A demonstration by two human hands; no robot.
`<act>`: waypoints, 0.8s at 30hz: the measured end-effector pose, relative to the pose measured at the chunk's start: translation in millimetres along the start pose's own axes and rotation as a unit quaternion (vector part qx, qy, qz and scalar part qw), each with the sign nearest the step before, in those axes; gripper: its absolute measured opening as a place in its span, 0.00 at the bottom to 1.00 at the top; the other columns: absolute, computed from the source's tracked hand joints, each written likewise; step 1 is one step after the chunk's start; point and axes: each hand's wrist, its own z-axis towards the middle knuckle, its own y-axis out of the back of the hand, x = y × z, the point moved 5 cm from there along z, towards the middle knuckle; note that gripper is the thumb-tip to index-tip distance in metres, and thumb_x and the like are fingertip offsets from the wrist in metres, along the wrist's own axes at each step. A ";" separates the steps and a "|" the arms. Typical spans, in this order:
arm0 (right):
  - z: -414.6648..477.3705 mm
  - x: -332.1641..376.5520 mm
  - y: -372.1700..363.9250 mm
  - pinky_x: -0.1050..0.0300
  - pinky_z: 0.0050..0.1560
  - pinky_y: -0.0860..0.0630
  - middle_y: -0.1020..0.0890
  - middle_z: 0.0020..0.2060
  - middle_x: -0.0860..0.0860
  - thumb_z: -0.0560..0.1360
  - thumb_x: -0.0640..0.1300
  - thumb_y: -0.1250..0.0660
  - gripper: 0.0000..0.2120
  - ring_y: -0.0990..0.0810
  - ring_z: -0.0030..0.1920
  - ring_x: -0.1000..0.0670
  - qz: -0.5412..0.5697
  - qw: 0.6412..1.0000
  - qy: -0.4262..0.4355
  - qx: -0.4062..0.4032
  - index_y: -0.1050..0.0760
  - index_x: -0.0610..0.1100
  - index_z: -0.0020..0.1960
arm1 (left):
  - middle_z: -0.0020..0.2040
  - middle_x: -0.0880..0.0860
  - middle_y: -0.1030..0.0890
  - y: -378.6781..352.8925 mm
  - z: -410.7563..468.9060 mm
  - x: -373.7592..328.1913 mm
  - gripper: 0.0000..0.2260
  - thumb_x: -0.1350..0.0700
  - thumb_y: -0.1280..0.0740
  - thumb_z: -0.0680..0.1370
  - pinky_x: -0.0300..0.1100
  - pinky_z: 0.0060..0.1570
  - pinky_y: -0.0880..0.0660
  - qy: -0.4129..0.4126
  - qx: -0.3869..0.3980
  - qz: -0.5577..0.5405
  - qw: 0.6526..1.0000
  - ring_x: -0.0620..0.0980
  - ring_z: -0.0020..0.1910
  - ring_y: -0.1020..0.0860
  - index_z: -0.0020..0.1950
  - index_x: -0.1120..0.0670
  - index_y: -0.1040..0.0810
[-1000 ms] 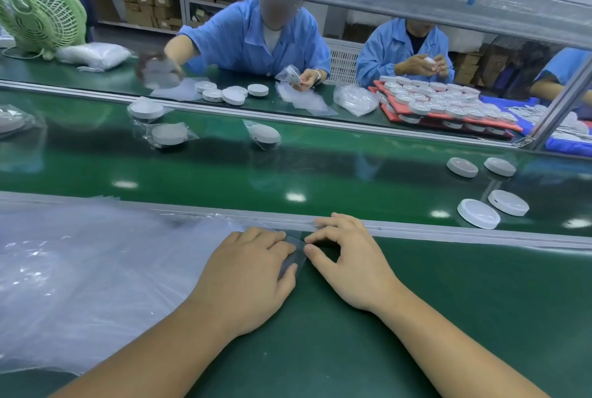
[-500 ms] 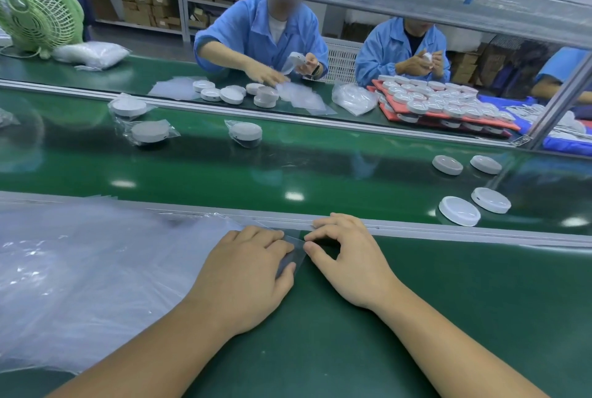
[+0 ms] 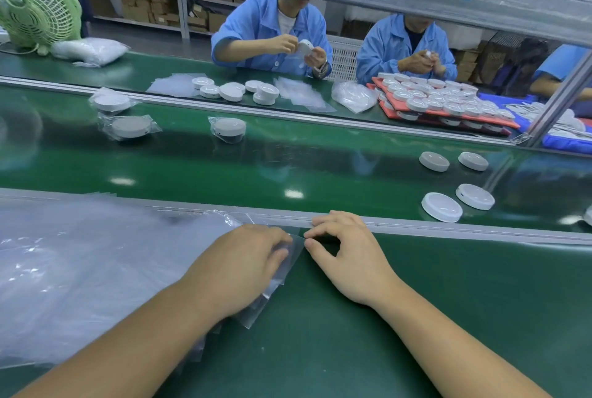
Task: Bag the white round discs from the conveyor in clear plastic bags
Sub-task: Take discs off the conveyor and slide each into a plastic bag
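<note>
Presses the left hand [image 3: 243, 266] flat on a clear plastic bag [image 3: 290, 253] on the counter [image 3: 448, 301]. Curls the right hand [image 3: 349, 263] at the bag's corner, thumb tip touching; cannot tell whether pinching. Shows four white round discs [image 3: 441, 207] bare on the conveyor [image 3: 288, 166], well apart to the right.

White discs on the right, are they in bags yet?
Out. The discs lie bare on the green belt, with no plastic around them.
</note>
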 end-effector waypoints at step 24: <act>51.4 -124.7 111.4 0.54 0.43 0.30 0.18 0.50 0.48 0.82 0.55 0.40 0.17 0.22 0.49 0.45 -0.066 0.973 -0.190 -0.112 0.26 0.48 0.66 | 0.58 0.26 0.24 19.6 0.4 3.7 0.12 0.37 0.36 0.78 0.38 0.62 0.30 -0.080 0.068 0.045 0.993 0.31 0.60 0.31 0.55 0.37 0.16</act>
